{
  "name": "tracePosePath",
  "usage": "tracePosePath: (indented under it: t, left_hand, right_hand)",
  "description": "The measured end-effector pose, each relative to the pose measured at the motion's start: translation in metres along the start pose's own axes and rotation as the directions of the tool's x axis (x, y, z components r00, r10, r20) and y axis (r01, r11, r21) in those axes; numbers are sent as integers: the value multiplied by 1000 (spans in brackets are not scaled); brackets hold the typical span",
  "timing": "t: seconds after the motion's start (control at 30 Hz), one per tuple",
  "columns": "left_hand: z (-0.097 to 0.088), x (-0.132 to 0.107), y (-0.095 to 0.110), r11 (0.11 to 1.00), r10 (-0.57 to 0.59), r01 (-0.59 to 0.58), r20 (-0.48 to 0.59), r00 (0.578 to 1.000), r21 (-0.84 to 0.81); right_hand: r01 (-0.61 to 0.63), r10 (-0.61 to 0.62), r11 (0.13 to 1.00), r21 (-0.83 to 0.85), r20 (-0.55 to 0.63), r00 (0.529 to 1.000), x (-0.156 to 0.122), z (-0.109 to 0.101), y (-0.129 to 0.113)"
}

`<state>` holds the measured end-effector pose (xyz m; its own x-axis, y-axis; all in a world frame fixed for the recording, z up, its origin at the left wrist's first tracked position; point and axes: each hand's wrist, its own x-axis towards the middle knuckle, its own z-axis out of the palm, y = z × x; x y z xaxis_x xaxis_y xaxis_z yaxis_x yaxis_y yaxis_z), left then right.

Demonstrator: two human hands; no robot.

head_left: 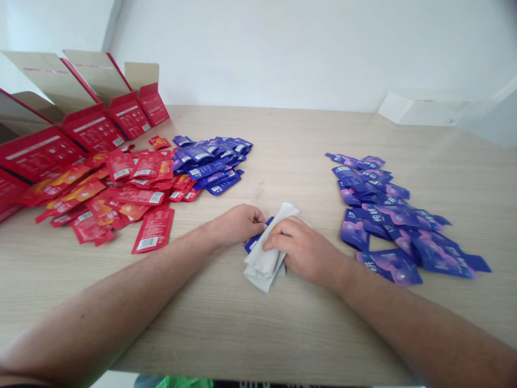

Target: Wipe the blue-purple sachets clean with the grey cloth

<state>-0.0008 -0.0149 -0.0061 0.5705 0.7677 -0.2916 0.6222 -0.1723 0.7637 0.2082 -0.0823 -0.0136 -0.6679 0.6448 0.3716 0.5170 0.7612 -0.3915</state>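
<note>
1. A folded white cloth is lying at an angle on the wooden table, between the person's two hands. A blue sachet is tucked against it, with its edges showing at the cloth's upper end and left side.
2. The right hand is closing over the cloth's upper part, its fingers held together and curled down onto it.
3. The left hand is gripping at the sachet's upper edge, its fingertips bunched narrowly. The cloth partly hides exactly where they meet the sachet.
4. Both bare forearms are reaching in from the lower corners and resting low over the table.
5. A loose spread of purple-blue sachets is lying just beyond the right hand.
6. Left of the hands, a heap of red sachets is overlapping a heap of blue sachets.
7. Open red cartons are standing at the far left corner, and a white cardboard piece is sitting at the far right, by the white wall.
</note>
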Motion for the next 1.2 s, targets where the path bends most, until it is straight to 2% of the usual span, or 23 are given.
tracePosePath:
  t: [0.07, 0.23, 0.43, 0.6, 0.8, 0.97, 1.03, 1.13, 1.2]
  left_hand:
    - [0, 0, -1, 1000, 7, -7, 9, 1000, -31]
    - [0, 1, -3, 996, -4, 6, 16, 1000, -89]
    - [-1, -2, 1, 997, 2, 1, 30, 1000, -83]
    - [-1, 0, 1, 998, -19, 19, 3, 1000, -53]
    - [-1, 0, -2, 996, -5, 8, 38, 999, -85]
    - [-1, 0, -1, 998, -19, 20, 5, 1000, -58]
    - [-1, 0, -1, 998, -10, 10, 13, 1000, -60]
    - [-2, 0, -3, 997, 9, -6, 39, 999, -80]
    - [-2, 1, -5, 996, 17, -13, 47, 999, -85]
  right_hand:
    - [28, -28, 1000, 13, 15, 999, 0, 0, -5]
    - [-75, 74, 997, -31, -43, 996, 2, -1, -1]
    - [60, -60, 998, -21, -6, 998, 2, 5, -14]
    - [-50, 47, 998, -33, -73, 996, 1, 1, -2]
    - [84, -84, 996, -21, 10, 996, 1, 6, -14]
    - [-32, 30, 998, -49, -52, 998, 1, 2, -2]
    - [-15, 13, 999, -45, -55, 998, 1, 3, -5]
    - [77, -77, 997, -26, 11, 997, 1, 5, -15]
    - [77, -76, 997, -29, 41, 996, 1, 4, -15]
